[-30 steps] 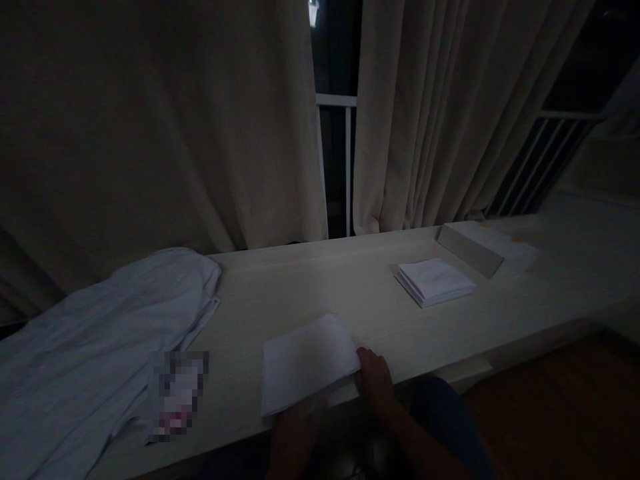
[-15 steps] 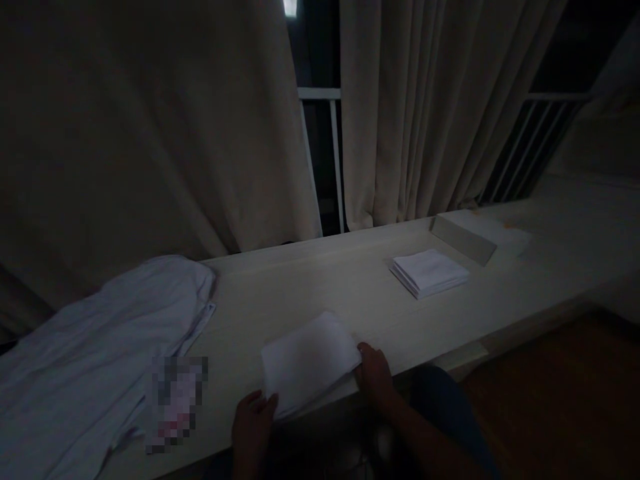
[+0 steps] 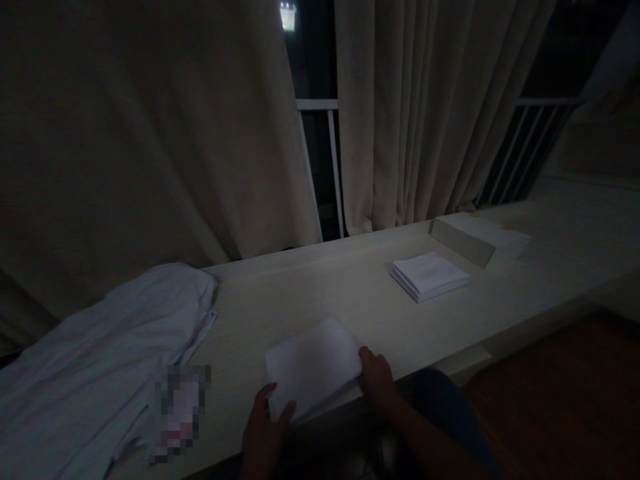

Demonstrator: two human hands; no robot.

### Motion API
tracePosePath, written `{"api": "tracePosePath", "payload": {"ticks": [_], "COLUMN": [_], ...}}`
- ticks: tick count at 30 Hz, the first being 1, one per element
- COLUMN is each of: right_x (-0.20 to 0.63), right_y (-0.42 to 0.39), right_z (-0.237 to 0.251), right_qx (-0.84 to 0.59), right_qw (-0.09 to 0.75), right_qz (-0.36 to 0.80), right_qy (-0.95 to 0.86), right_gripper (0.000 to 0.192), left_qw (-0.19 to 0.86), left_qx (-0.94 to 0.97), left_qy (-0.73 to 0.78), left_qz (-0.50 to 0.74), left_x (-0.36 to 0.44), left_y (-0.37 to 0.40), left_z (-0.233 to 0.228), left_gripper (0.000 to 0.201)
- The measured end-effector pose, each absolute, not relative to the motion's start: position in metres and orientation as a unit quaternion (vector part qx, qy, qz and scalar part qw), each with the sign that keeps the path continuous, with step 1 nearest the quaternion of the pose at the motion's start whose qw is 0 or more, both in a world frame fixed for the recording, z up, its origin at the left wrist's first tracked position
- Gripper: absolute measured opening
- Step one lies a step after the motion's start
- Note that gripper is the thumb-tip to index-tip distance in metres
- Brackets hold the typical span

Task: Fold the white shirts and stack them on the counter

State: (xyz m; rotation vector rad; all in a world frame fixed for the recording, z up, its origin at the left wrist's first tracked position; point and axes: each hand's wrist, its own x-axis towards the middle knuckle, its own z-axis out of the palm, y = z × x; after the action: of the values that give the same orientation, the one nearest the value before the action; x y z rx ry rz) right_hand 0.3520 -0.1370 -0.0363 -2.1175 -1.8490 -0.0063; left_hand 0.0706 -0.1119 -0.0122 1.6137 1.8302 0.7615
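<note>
A folded white cloth [image 3: 314, 367] lies near the front edge of the pale table, its far end tilted away from me. My left hand [image 3: 265, 423] holds its near left corner, the thumb on top and the fingers along the left side. At the right edge, my right hand [image 3: 376, 375] pinches the cloth with closed fingers, some of them hidden beneath it. Beyond, to the right, rests a neat stack of folded white cloths [image 3: 430, 273].
A crumpled pale garment [image 3: 145, 320] covers the table's left side, with a blurred-out patch [image 3: 180, 410] on its near edge. An open-sided white box [image 3: 480, 237] sits at the back right. Beige curtains [image 3: 200, 133] hang behind the table [image 3: 320, 287].
My left hand has shifted right and its thumb now reaches farther over the cloth's near edge. The right hand keeps its place on the cloth. The view has tilted slightly up.
</note>
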Motion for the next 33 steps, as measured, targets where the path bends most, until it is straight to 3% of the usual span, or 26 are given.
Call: {"api": "tracePosePath", "payload": {"ticks": [4, 7, 9, 12, 15, 20, 26, 33], "right_x": [0.359, 0.384, 0.404, 0.424, 0.421, 0.397, 0.381, 0.373], "right_y": [-0.144, -0.145, -0.137, -0.108, -0.068, -0.011, 0.033, 0.057], "right_z": [-0.027, -0.011, 0.004, 0.026, 0.041, 0.052, 0.059, 0.051], "right_qx": [-0.742, -0.698, -0.644, -0.643, -0.664, -0.654, -0.651, -0.655], "right_qw": [0.165, 0.185, 0.205, 0.236, 0.24, 0.198, 0.09, 0.025], "right_qz": [0.038, 0.173, 0.259, 0.316, 0.346, 0.41, 0.494, 0.49], "right_qy": [-0.649, -0.67, -0.69, -0.657, -0.618, -0.604, -0.57, -0.574], "right_gripper": [0.037, 0.049, 0.056, 0.043, 0.034, 0.041, 0.051, 0.065], "left_qw": [0.266, 0.246, 0.18, 0.068, 0.034, -0.01, -0.052, -0.047], "left_qx": [0.636, 0.667, 0.685, 0.711, 0.746, 0.747, 0.756, 0.757], "left_qy": [0.676, 0.667, 0.668, 0.656, 0.638, 0.655, 0.643, 0.642], "left_qz": [0.259, 0.224, 0.227, 0.244, 0.188, 0.111, 0.111, 0.115], "left_x": [0.061, 0.052, 0.053, 0.074, 0.107, 0.135, 0.133, 0.134], "left_y": [-0.111, -0.102, -0.094, -0.084, -0.079, -0.076, -0.083, -0.082], "left_z": [-0.015, -0.015, -0.01, 0.002, 0.01, 0.002, -0.02, -0.025], "left_gripper": [0.051, 0.049, 0.053, 0.062, 0.066, 0.068, 0.07, 0.072]}}
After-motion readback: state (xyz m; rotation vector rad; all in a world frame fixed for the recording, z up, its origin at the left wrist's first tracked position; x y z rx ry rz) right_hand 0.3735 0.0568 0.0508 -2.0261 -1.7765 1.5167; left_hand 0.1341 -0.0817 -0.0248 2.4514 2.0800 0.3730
